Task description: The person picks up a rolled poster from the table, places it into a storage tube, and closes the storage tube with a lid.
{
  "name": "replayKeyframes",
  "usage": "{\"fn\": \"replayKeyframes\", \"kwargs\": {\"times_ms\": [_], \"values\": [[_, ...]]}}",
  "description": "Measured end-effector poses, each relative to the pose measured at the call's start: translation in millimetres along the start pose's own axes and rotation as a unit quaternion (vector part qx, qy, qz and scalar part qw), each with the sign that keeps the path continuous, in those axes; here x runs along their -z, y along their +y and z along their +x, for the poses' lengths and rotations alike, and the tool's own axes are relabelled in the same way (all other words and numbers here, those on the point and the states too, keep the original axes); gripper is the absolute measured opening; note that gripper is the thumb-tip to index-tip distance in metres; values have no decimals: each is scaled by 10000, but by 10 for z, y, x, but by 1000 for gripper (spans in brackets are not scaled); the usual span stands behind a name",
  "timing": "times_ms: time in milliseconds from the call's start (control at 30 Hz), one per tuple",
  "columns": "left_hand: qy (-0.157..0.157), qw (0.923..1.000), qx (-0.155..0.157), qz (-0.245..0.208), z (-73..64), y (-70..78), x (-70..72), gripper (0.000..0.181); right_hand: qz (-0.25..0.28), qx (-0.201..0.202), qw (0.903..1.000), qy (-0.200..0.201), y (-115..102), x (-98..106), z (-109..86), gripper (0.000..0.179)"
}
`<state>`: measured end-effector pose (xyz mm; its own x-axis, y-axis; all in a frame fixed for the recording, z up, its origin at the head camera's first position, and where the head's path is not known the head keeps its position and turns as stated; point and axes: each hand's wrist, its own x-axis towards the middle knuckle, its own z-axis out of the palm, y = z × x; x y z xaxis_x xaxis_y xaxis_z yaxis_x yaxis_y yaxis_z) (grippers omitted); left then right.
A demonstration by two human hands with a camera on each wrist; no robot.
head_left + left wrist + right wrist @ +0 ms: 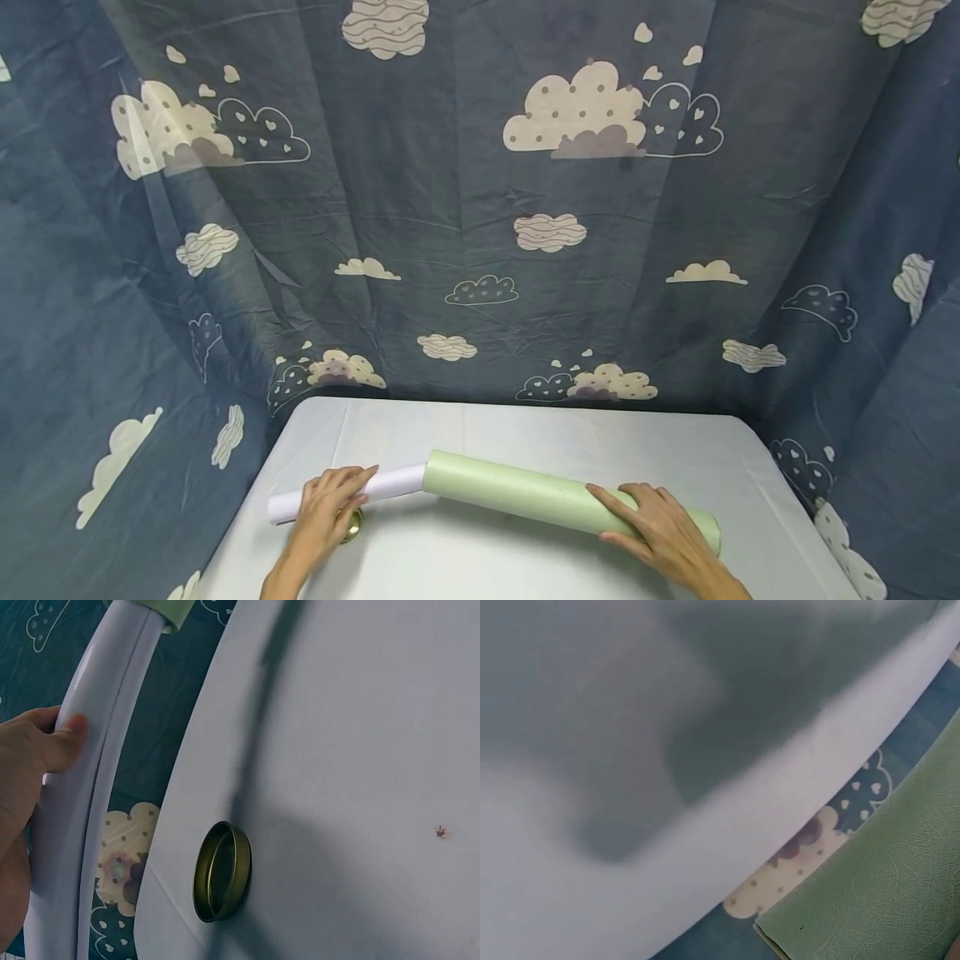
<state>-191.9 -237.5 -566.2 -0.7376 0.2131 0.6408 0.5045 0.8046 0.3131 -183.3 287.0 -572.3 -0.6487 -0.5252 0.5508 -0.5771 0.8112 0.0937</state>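
My left hand (325,510) grips a rolled white sheet (393,482), its thumb bent over the roll in the left wrist view. The roll's lengthwise edge shows there as a seam. Its right end goes into the open end of a pale green cardboard tube (517,494). My right hand (660,533) holds this tube near its other end, fingers over the top and thumb on the near side. In the right wrist view the textured tube (885,877) fills the lower right corner, while the hand is almost wholly hidden. A round gold lid (223,871) stands on its edge below the left hand.
Under both hands lies a white table (450,558) with rounded far corners. A dark blue cloth (450,167) with cloud prints surrounds it at the back and sides. Shadows of the hands and tube fall on the tabletop.
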Motion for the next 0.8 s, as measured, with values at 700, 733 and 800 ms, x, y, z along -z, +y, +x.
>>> {"fn": "replayKeyframes", "kwargs": {"times_ms": [700,733,800], "values": [[-323,9977,-576,-163,-20,103,25,53,167,440,9989,-71,-155,117,113,68],[-333,9974,-605,-203,-26,106,18,52,179,469,9987,-71,-167,115,114,68],[-351,9970,-654,-237,-31,115,-3,52,224,507,9984,-64,-192,110,119,68]]}}
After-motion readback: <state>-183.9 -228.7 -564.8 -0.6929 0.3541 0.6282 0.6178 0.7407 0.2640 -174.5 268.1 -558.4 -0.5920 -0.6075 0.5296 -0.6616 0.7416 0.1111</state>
